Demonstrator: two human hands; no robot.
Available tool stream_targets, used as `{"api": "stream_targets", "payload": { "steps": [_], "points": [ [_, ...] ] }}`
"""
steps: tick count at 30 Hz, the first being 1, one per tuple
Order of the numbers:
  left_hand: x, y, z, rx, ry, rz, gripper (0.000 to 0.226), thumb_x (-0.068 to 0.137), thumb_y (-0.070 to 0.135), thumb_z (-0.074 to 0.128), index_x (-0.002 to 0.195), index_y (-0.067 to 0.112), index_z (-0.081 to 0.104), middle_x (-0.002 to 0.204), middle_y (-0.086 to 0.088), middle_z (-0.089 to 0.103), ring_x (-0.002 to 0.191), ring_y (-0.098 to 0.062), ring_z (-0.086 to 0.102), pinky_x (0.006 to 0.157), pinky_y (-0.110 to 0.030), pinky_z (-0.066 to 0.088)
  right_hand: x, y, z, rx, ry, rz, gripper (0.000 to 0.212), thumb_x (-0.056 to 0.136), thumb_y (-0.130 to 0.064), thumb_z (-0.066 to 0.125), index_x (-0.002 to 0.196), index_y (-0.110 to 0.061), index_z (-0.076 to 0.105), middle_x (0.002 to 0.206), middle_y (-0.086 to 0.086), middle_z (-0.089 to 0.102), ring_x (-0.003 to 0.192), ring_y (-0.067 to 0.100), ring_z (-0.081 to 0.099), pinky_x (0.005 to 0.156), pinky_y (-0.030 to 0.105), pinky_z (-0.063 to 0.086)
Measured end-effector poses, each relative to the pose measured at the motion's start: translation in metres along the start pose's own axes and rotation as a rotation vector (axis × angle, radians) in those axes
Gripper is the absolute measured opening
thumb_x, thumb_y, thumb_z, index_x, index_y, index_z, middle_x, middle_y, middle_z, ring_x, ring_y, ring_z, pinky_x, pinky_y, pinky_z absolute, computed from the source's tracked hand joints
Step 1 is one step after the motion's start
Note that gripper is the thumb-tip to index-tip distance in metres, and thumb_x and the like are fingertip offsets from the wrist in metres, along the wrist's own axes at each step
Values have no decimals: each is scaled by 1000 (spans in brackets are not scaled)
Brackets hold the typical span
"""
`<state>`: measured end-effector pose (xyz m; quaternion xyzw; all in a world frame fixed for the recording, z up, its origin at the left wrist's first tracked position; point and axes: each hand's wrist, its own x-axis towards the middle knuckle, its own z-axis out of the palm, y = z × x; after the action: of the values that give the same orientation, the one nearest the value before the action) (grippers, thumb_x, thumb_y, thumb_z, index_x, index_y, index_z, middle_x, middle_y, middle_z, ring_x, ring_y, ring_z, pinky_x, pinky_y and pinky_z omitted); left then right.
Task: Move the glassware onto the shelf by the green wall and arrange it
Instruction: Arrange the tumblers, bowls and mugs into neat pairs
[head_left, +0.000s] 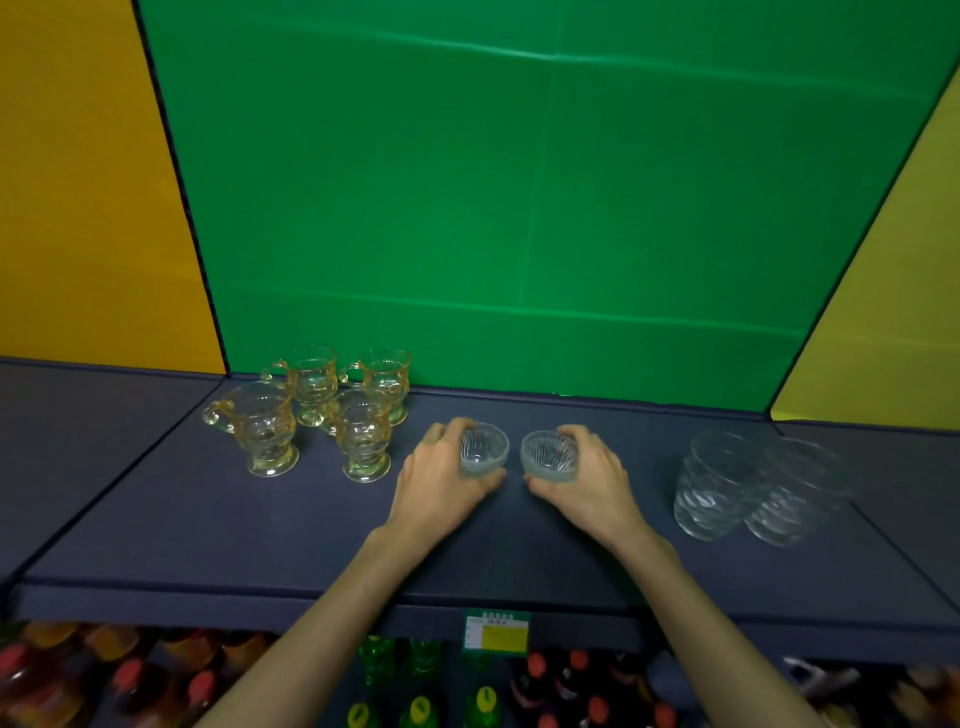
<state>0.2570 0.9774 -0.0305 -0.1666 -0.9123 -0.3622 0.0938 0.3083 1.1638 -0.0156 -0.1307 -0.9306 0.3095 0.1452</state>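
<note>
while the two small ribbed bowls, left bowl (484, 450) and right bowl (549, 455), sit upright just apart mid-shelf (260, 530), each lies inward of its own hand: your left hand (441, 480) and right hand (589, 475) curl their fingers closed around them, amber mugs (311, 410) left, clear tumblers (753, 488) right.

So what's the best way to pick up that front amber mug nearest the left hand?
Take the amber mug around its wide upper body, from the front right, the open side. Its handle faces left toward the other mugs, which crowd it there, and the narrow stem above its foot offers less to hold.
</note>
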Motion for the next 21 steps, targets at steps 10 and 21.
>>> {"api": "stream_targets", "payload": {
  "steps": [10, 21],
  "points": [
    [-36, 14, -3, -40, 15, -40, 83, 69, 50, 82, 139, 16, 53, 127, -5, 62, 119, -27, 57, 94, -34, 44, -37, 7, -15, 0, 5, -9, 74, 65, -38, 83, 130, -20, 53, 124, 2, 59, 117, 25, 56, 90, 30, 41],
    [-60, 30, -10, 77, -28, -24, 96, 71, 62, 75, 151, 25, 37, 144, -3, 53, 130, -28, 53, 101, -40, 47, -48, 2, -34, -62, -100, -35, 86, 70, -43, 81, 143, -19, 43, 140, 6, 52, 130, 26, 49, 101, 33, 39]
  ]
}}
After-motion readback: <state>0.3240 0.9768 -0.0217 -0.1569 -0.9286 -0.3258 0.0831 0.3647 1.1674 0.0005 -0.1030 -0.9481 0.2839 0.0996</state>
